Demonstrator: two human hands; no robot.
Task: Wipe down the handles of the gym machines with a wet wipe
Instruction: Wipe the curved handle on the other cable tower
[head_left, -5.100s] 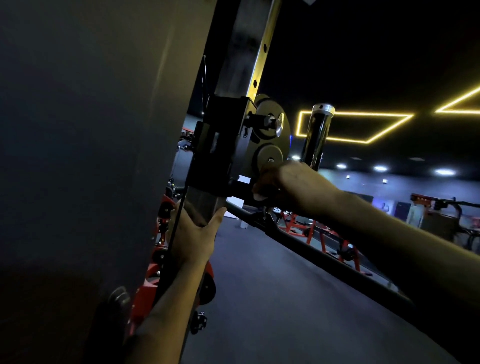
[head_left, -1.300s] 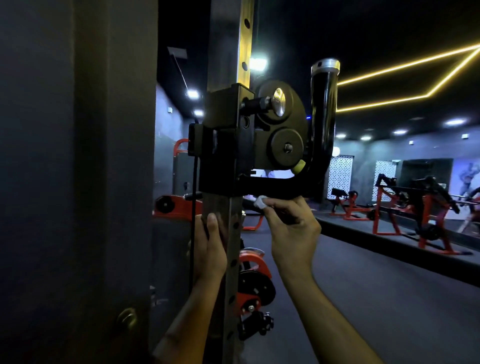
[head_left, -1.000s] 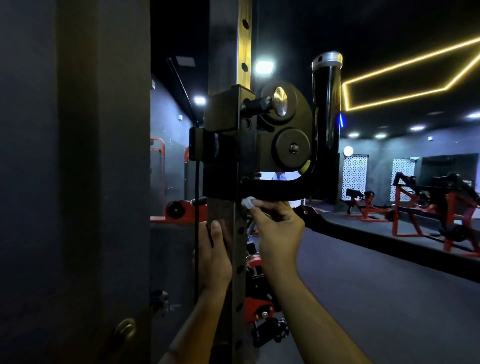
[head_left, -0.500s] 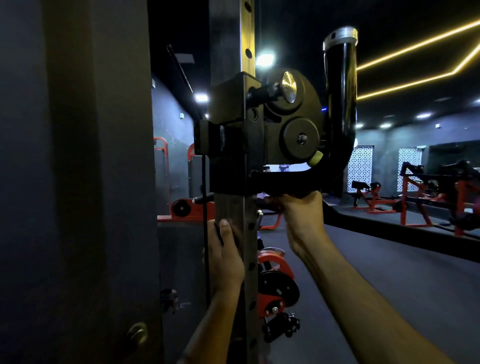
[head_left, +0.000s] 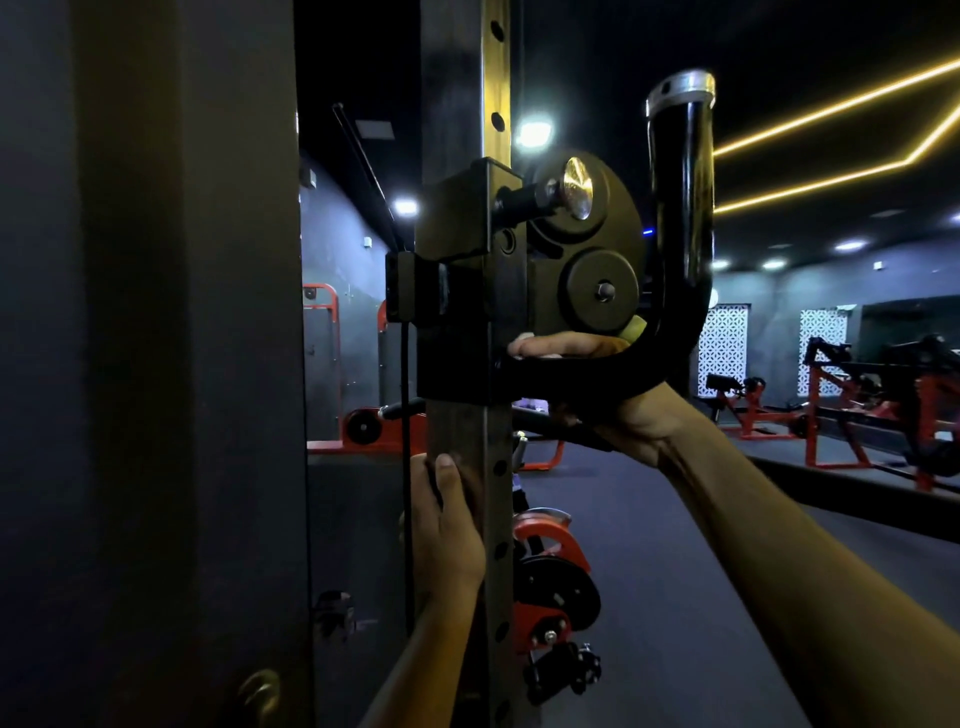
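A black J-shaped handle (head_left: 680, 218) with a silver cap curves up from a carriage on a perforated steel upright (head_left: 462, 83). My right hand (head_left: 623, 415) grips the handle's lower horizontal bar from below, fingers curled over its top beside the pulley disc (head_left: 597, 291). The wet wipe is hidden inside that grip. My left hand (head_left: 447, 530) holds the upright below the carriage, thumb up along the post.
A dark wall panel (head_left: 145, 364) fills the left. A thin cable (head_left: 405, 467) runs down beside the upright. Red and black pulley hardware (head_left: 550, 587) sits low on the post. Red gym machines (head_left: 857, 405) stand at the back right across grey floor.
My right hand moved from pinching the white wipe under the bar near the post to wrapping round the bar farther right, towards the bend. The left hand stayed on the upright.
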